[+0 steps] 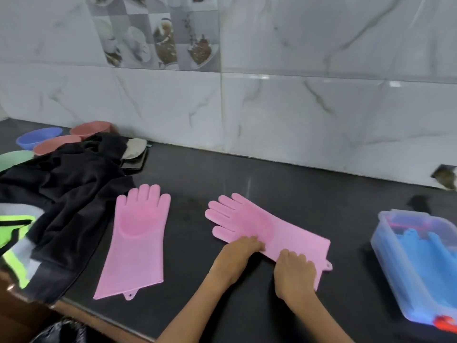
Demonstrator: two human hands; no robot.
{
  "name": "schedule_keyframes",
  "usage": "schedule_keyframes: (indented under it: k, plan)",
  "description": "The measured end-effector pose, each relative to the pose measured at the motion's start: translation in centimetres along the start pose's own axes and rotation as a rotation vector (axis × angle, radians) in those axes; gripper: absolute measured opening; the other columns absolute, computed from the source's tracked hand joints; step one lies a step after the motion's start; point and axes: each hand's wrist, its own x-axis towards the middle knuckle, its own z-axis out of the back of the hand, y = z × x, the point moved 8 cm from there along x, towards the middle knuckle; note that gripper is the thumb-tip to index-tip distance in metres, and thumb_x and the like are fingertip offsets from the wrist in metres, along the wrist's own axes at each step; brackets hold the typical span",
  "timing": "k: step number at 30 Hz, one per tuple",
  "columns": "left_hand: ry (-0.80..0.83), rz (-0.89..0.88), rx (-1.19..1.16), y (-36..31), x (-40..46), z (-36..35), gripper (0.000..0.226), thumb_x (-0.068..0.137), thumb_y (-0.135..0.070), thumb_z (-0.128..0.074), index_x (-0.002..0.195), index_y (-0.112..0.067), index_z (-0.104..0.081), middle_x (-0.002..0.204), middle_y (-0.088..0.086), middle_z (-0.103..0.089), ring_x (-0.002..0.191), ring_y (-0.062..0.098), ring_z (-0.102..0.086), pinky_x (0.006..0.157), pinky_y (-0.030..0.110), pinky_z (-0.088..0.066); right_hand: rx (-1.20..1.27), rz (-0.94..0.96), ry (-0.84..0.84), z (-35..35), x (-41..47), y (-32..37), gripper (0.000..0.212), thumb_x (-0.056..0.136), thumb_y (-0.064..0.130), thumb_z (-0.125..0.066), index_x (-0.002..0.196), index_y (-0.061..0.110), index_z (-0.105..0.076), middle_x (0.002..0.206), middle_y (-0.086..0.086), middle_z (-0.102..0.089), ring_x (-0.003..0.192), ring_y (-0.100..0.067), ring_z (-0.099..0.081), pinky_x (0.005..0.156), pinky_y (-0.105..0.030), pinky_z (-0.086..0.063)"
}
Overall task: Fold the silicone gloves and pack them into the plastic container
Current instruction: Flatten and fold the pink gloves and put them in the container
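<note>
Item: pink glove (269, 227), flat on desk (247, 184), under both hands. Left hand (241, 251) fingers grasp its near edge at the palm; right hand (295, 267) fingers grasp the cuff edge. Second glove (137, 238) well left; container (385, 246) right, blue gloves (420, 256) inside. Advice: fold evenly, pressing the crease flat.

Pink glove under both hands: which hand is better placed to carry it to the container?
Probably the right hand: it grips the pink glove at the cuff, nearer the plastic container on the right.
</note>
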Motion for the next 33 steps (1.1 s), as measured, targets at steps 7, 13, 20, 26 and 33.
schedule_keyframes:
  k: [7, 13, 20, 26, 33]
  plan:
    - [-0.267, 0.079, 0.070, -0.3, -0.4, 1.2, 0.032, 0.100, -0.018, -0.039, 0.126, -0.027, -0.056, 0.134, -0.017, -0.046, 0.135, 0.006, -0.032, 0.102, 0.006, -0.013, 0.294, -0.021, 0.033, 0.3, -0.2, -4.4, 0.022, 0.094, 0.018, -0.040, 0.110, 0.011, -0.052, 0.109, -0.005, -0.063, 0.097, -0.023, -0.060, 0.074, -0.030, -0.045]
    - [-0.416, 0.668, -0.163, 1.1, -3.8, 1.6, 0.024, 0.096, -0.031, -0.045, 0.107, -0.013, -0.054, 0.105, 0.004, -0.057, 0.093, 0.020, -0.054, 0.070, 0.031, -0.046, 0.588, -0.066, -0.314, 2.3, 5.2, -7.1, 0.025, 0.097, 0.031, -0.044, 0.110, 0.012, -0.054, 0.109, -0.005, -0.055, 0.095, -0.020, -0.052, 0.083, -0.032, -0.045]
    - [-0.343, 0.732, -0.246, 1.3, -0.1, 1.0, 0.021, 0.094, -0.026, -0.048, 0.104, -0.008, -0.053, 0.100, 0.007, -0.063, 0.091, 0.027, -0.062, 0.068, 0.034, -0.045, 0.540, -0.014, -0.320, 1.9, 6.5, -6.0, 0.020, 0.094, 0.028, -0.042, 0.076, 0.018, -0.041, 0.064, 0.004, -0.051, 0.058, -0.020, -0.047, 0.080, -0.036, -0.043]
    - [-0.371, 0.533, -0.237, -0.1, 2.5, 0.7, 0.011, 0.091, -0.013, -0.052, 0.097, -0.009, -0.060, 0.092, 0.006, -0.066, 0.076, 0.020, -0.056, 0.066, 0.030, -0.044, 0.573, -0.071, -0.437, 0.5, 4.5, -9.4, 0.034, 0.092, 0.022, -0.043, 0.061, 0.022, -0.030, 0.055, 0.006, -0.039, 0.053, -0.012, -0.037, 0.071, -0.032, -0.035]
    - [-0.287, 0.274, -0.280, -3.4, 5.8, -1.3, 0.010, 0.090, -0.015, -0.055, 0.094, -0.013, -0.064, 0.083, 0.001, -0.065, 0.077, 0.018, -0.059, 0.071, 0.025, -0.044, 0.648, -0.235, -0.461, -1.4, 2.2, -14.2, 0.033, 0.095, 0.027, -0.043, 0.062, 0.027, -0.036, 0.063, 0.011, -0.048, 0.063, -0.009, -0.049, 0.085, -0.032, -0.045]
